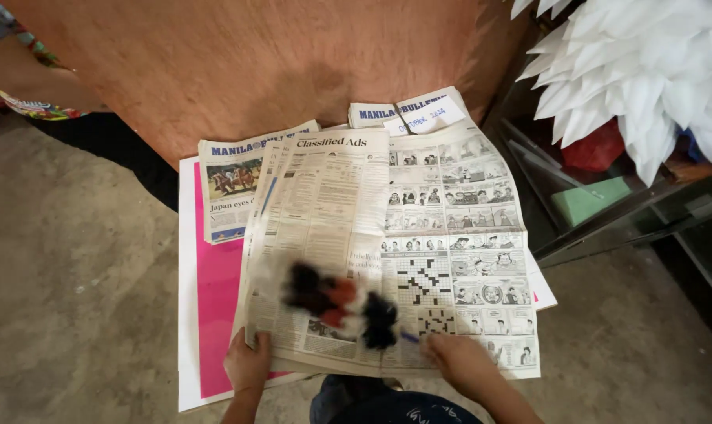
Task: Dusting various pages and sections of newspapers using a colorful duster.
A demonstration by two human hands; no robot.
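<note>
An open newspaper [387, 243] is spread on the floor over a pink sheet [215, 306], its near edge pinched at the left corner by the closed fingers of the left hand [248, 363]. The right hand [456, 360] is laid on the lower edge near the crossword, fingers apparently around a blue pen [409, 337], though blur obscures the grip. A blurred black-and-red object [340, 305] is seen between the hands; a folded newspaper [230, 184] lies behind.
</note>
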